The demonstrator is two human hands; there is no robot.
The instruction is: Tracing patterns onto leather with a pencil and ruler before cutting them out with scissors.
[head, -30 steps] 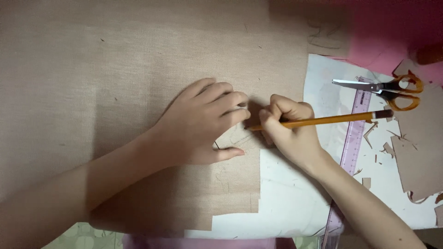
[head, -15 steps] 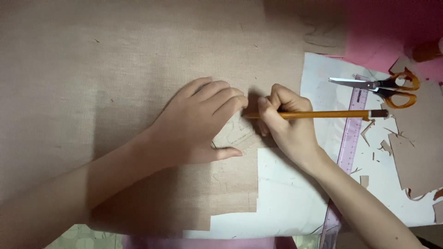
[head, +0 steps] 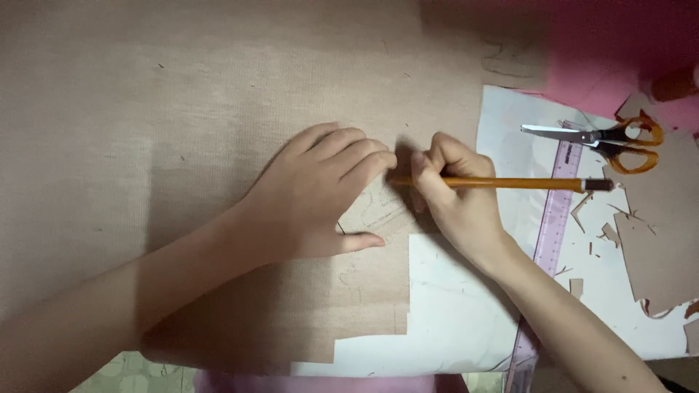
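The left hand lies palm-down at frame centre on a large sheet of brown cardboard, fingers extended and close together, thumb spread toward 3 o'clock; it grips nothing and presses the sheet flat. Faint pencil outlines show on the cardboard between the thumb and the fingers. Directly at 3 o'clock of it, the right hand has its fingers curled tightly around an orange pencil. The pencil lies nearly horizontal, its tip hidden at the fingers close to the left fingertips, its dark end pointing to 3 o'clock. Under the right wrist lies a white paper sheet, with a translucent purple ruler running from 12 to 6 o'clock across it. Brown offcuts lie at 3 o'clock. At 2 o'clock, orange-handled scissors rest closed, well apart from both hands.
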